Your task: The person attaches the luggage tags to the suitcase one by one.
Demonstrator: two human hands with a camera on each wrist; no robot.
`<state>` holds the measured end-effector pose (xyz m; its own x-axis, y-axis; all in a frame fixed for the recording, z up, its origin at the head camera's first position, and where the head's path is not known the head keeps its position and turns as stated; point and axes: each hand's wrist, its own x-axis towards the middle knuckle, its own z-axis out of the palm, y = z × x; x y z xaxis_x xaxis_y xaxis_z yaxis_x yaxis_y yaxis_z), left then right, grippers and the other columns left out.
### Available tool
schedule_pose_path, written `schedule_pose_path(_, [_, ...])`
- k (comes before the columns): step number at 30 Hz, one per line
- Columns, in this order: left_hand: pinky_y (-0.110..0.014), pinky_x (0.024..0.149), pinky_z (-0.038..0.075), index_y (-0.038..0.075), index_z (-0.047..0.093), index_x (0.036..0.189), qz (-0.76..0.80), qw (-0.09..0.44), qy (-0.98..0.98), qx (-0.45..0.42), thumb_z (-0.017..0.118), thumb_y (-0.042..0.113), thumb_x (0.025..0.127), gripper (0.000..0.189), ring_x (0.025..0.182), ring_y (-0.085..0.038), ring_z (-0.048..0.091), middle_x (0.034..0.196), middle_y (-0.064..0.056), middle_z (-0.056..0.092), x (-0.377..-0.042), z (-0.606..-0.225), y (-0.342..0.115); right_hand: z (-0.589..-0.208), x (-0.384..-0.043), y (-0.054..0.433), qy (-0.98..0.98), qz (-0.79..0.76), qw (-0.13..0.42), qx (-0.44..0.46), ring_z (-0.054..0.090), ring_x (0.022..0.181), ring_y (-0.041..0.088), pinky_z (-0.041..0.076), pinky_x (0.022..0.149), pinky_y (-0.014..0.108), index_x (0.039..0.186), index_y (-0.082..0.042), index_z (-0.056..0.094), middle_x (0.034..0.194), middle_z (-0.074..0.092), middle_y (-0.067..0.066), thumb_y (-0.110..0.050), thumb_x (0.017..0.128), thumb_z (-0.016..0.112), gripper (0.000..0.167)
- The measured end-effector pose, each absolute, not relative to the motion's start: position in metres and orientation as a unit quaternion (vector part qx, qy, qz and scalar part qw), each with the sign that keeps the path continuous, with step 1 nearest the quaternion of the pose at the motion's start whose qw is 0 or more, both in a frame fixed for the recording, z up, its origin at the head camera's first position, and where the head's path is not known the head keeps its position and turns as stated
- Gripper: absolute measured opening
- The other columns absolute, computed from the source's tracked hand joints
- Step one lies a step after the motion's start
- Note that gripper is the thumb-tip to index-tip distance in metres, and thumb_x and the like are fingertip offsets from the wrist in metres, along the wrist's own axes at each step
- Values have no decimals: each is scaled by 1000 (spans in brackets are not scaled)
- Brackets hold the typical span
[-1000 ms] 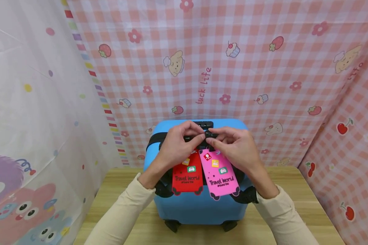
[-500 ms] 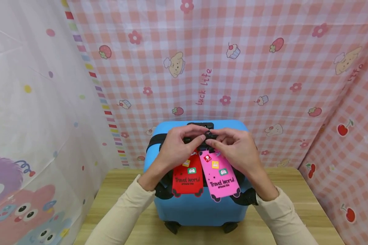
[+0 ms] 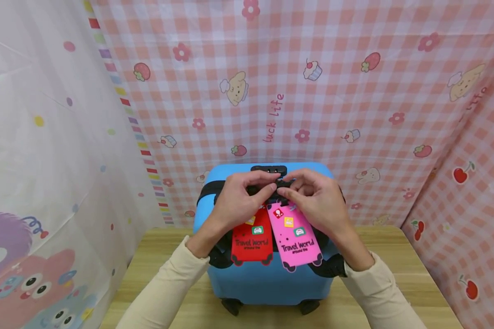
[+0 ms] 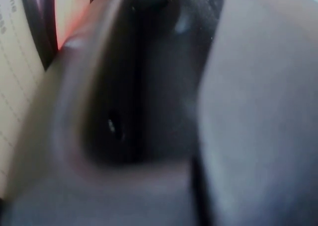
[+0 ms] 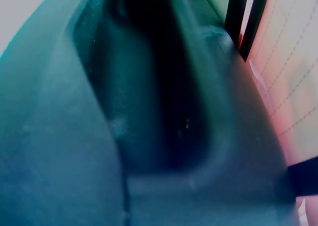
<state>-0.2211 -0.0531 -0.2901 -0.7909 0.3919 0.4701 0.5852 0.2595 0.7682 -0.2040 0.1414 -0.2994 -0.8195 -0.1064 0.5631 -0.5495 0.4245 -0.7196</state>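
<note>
A light-blue suitcase (image 3: 267,283) lies in front of me, with a red luggage tag (image 3: 252,246) and a pink luggage tag (image 3: 298,246) hanging side by side on its top. My left hand (image 3: 240,196) and right hand (image 3: 321,198) meet above the tags. Between their thumbs and forefingers they pinch a small black tag strap (image 3: 286,184); its ends are hidden by the fingertips. Both wrist views are filled by a blurred, dark suitcase handle (image 4: 169,97). At the edge of the right wrist view shows the lined back of a tag (image 5: 293,72).
The suitcase stands on a wooden tabletop (image 3: 164,269), with small black wheels (image 3: 232,305) toward me. A black band (image 3: 211,188) crosses its left side, and a combination lock (image 3: 268,170) sits behind the hands. Checked cloth (image 3: 214,55) hangs behind, patterned white cloth on the left.
My fingertips shift slightly at the black strap, and the right forefinger lifts a little and bends more. Tags and suitcase stay in place; the view tilts very slightly.
</note>
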Motion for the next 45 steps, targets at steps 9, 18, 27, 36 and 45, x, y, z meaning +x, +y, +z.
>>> schedule_pose_path(9, [-28, 80, 57, 10, 71, 123, -520, 87, -790, -313, 67, 15, 95, 29, 93, -9, 68, 109, 0, 74, -220, -290, -52, -301, -204, 142, -802, 516, 220, 207, 56, 51, 13, 47, 48, 24, 95, -8, 74, 67, 65, 4, -13, 92, 72, 7])
schedule_pose_path(18, [-26, 81, 57, 12, 73, 119, -520, 88, -784, -327, 70, 15, 93, 27, 91, -8, 69, 109, 0, 74, -221, -292, -51, -300, -204, 142, -799, 523, 211, 208, 58, 54, 12, 48, 49, 23, 97, -5, 75, 75, 71, 7, -14, 92, 72, 11])
schedule_pose_path(27, [-26, 80, 57, 11, 74, 116, -530, 80, -779, -325, 75, 19, 90, 28, 89, -8, 69, 106, 0, 74, -221, -291, -49, -302, -205, 145, -789, 533, 205, 224, 55, 52, 15, 48, 48, 25, 98, -6, 76, 74, 68, 7, -12, 92, 71, 10])
schedule_pose_path(36, [-26, 79, 58, 10, 74, 117, -525, 76, -785, -320, 75, 18, 89, 29, 90, -9, 71, 108, -3, 75, -221, -290, -48, -302, -204, 145, -777, 551, 201, 229, 54, 53, 15, 47, 48, 25, 97, -6, 76, 72, 67, 6, -11, 91, 71, 9])
schedule_pose_path(45, [-24, 77, 57, 10, 75, 116, -500, 79, -804, -311, 76, 18, 88, 29, 91, -8, 69, 108, -2, 75, -221, -289, -49, -303, -204, 144, -773, 528, 232, 262, 62, 61, 14, 51, 55, 22, 95, -5, 73, 79, 71, 6, -6, 91, 70, 5])
